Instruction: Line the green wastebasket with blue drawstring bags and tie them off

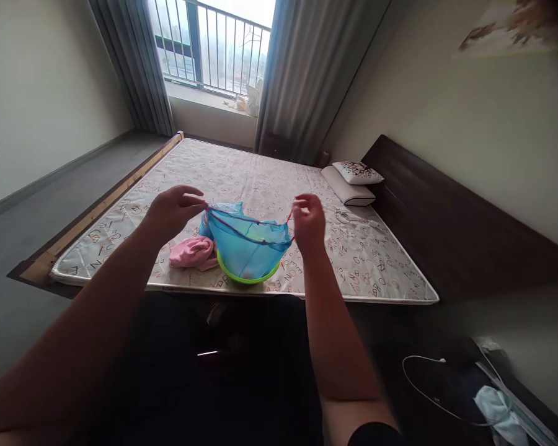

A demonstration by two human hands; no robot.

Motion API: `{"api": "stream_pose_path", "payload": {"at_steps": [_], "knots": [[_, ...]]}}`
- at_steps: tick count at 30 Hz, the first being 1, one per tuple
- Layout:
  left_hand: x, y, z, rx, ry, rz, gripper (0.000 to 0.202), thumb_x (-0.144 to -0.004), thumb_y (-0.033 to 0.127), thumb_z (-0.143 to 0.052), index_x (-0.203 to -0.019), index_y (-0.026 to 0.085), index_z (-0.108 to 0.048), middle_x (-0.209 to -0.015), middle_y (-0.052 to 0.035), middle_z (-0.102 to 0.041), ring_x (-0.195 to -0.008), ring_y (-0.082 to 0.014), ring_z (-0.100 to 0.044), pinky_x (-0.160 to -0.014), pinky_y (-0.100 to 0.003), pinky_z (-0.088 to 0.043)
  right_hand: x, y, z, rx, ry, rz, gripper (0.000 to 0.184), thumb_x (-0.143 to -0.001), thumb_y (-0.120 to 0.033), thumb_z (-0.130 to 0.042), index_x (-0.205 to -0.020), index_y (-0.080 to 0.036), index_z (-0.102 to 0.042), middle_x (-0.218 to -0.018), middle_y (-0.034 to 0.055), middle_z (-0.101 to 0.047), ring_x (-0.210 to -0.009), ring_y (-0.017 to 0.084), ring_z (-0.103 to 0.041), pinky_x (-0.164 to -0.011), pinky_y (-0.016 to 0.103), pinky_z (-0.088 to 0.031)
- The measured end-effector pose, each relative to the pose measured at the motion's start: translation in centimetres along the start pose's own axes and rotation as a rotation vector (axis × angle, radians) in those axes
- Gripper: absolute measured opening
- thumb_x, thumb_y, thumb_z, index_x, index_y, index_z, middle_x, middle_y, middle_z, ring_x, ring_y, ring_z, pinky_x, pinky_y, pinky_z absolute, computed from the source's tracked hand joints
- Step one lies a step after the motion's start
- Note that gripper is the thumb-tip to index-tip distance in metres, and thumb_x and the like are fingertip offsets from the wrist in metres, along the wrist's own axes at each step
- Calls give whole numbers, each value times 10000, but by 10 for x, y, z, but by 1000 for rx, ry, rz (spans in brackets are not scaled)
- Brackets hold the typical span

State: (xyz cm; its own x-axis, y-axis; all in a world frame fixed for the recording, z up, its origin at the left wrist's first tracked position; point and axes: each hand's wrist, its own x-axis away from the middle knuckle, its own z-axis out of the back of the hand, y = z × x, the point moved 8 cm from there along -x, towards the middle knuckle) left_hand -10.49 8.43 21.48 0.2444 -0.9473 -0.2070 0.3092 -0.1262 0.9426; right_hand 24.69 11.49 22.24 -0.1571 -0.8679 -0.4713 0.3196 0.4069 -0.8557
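A thin blue drawstring trash bag (246, 244) is stretched between my two hands, its mouth spread wide. My left hand (174, 210) pinches the red drawstring at the bag's left side. At the other side my right hand (309, 223) has its fingers closed on the red string. The bag's lower part hangs inside a bright green basin (247, 280), whose front rim shows below it. Just left of the basin lies a bunched pink cloth (191, 253). More blue plastic (205, 227) sits behind the bag, partly hidden.
The basin stands near the front edge of a patterned mattress (260, 179). Two pillows (353, 183) lie by the dark headboard (446, 217). A white cable (421, 390) and a pale crumpled item (497, 406) are at lower right. Grey curtains (307, 68) flank the window.
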Motion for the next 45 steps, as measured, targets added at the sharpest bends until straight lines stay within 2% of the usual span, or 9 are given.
{"api": "stream_pose_path", "payload": {"at_steps": [6, 12, 17, 23, 31, 34, 38, 41, 45], "knots": [[10, 28, -48, 144, -204, -6, 462, -670, 323, -915, -1075, 185, -740, -891, -74, -802, -850, -245, -751, -761, -338, -578, 36, -44, -108, 195, -477, 337, 619, -854, -418, -830, -1410, -262, -607, -1478, 122, -553, -1303, 296, -579, -1083, 467, -532], [13, 27, -38, 314, -56, -1, 392, -651, 307, -907, -966, 203, -699, -845, -24, -751, -736, -168, -687, -641, -257, -516, 82, 28, -162, 331, -654, 162, 234, -1067, -338, -554, -1047, -187, -731, -1087, 88, -704, -934, 206, -664, -921, 391, -549], [11, 7, -12, 476, 82, 72, 367, -632, 282, -902, -871, 210, -633, -831, 3, -710, -771, -145, -675, -663, -231, -515, 73, 60, -136, 256, -671, 111, 301, -817, -341, -874, -1034, -178, -745, -1096, 84, -709, -1012, 218, -647, -977, 401, -532], [18, 0, -14, 535, 115, 32, 311, -716, 317, -821, -966, 236, -655, -1034, -27, -740, -1120, -241, -711, -886, -343, -592, 12, 14, -68, -253, -361, -122, 390, -870, -437, -731, -1196, -231, -675, -1056, 18, -687, -671, 93, -563, -635, 263, -504], [55, 23, -120, 288, -189, -386, 1040, -742, 353, -895, -1634, 325, -362, -1637, -129, -476, -1537, -348, -419, -1208, -489, -423, 19, -67, -74, -624, -506, -250, 289, -866, -410, -703, -1104, -260, -636, -782, -46, -609, -545, 80, -486, -505, 244, -414], [64, 8, -154, 170, -197, -428, 1018, -767, 333, -878, -1645, 281, -364, -1556, -159, -561, -1436, -378, -527, -1179, -512, -439, 27, -74, -81, -627, -511, -266, 308, -864, -448, -697, -1106, -273, -620, -770, -52, -590, -547, 84, -480, -514, 253, -428], [62, -34, -172, 56, -185, -188, 640, -894, 301, -715, -1510, 252, -548, -1044, -82, -772, -993, -288, -734, -970, -445, -543, 21, -76, -64, -644, -381, -238, 318, -874, -453, -671, -1133, -285, -596, -802, -48, -579, -556, 84, -470, -510, 248, -414], [61, -49, -164, 75, -229, -68, 536, -846, 324, -759, -1363, 228, -654, -915, -54, -770, -842, -243, -720, -855, -390, -552, 14, -68, -37, -657, -216, -236, 298, -879, -406, -647, -1142, -278, -583, -837, -39, -591, -563, 75, -473, -504, 235, -393], [54, -35, -132, 358, -270, -43, 618, -752, 415, -849, -1301, 216, -648, -1123, -105, -784, -984, -253, -726, -844, -363, -561, 16, -46, -12, -602, -138, -268, 279, -860, -365, -637, -1119, -269, -601, -869, -39, -585, -514, 52, -397, -451, 226, -304]]}}
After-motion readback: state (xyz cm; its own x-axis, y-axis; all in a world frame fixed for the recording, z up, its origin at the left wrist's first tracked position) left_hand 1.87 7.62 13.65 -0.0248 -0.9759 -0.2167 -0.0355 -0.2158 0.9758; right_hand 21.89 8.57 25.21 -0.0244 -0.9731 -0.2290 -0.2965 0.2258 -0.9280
